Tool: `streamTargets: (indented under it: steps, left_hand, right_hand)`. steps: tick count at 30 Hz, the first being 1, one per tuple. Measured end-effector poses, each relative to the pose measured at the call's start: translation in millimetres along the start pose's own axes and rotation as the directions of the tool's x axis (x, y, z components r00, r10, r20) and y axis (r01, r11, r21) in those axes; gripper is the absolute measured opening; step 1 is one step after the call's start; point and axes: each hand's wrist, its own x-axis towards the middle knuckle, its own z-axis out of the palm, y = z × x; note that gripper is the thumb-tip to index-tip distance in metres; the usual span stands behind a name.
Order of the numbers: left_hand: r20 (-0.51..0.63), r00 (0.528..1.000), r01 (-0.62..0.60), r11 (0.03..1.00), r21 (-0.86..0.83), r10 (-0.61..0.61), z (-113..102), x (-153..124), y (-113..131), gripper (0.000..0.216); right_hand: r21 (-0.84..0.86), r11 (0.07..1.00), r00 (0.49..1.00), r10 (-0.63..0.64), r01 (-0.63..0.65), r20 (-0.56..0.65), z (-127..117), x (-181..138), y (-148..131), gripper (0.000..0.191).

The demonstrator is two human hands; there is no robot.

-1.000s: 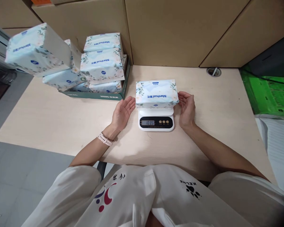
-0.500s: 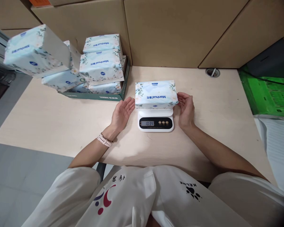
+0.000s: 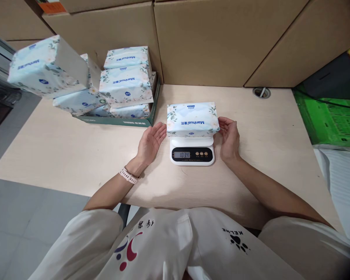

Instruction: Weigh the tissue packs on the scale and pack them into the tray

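Flanking the white scale (image 3: 192,161) on the desk (image 3: 259,155), the left hand (image 3: 151,144) and the right hand (image 3: 230,140) had loose, spread grips, the right one more curved. The scale, showing 103.4, bore a tissue pack (image 3: 193,119); whether either hand touched it was unclear. Farther left, stacked packs (image 3: 125,82) filled a green tray (image 3: 119,121) before cardboard boxes (image 3: 204,42).

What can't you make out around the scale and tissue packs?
- Weighing plate: head view, mostly covered by the tissue pack on it.
- Lettering under the scale's buttons: head view, too small.
- Lower packs: head view, partly hidden by upper packs and the green tray.
- Right hand contact: head view, fingertips obscured at the pack's edge.
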Motion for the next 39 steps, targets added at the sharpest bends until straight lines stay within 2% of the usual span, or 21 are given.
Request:
streamTargets:
  steps: [19,28,39]
  left_hand:
    - [-0.040,0.999,0.019,0.999,-0.042,-0.021,4.9,-2.2,2.6,0.042]
    - [-0.024,1.000,0.001,1.000,0.002,-0.001,1.8,-0.6,0.7,0.042]
    - [-0.035,0.999,0.002,1.000,-0.013,-0.003,5.3,-1.9,2.1,0.039]
  right_hand:
    - [0.020,1.000,1.000,0.006,-0.006,-0.017,2.3,0.0,0.7,0.055]
    - [0.016,1.000,1.000,0.018,-0.018,-0.013,2.3,0.5,0.8,0.055]
    - [0.009,1.000,1.000,0.027,-0.027,-0.001,3.1,0.2,-2.4,0.063]
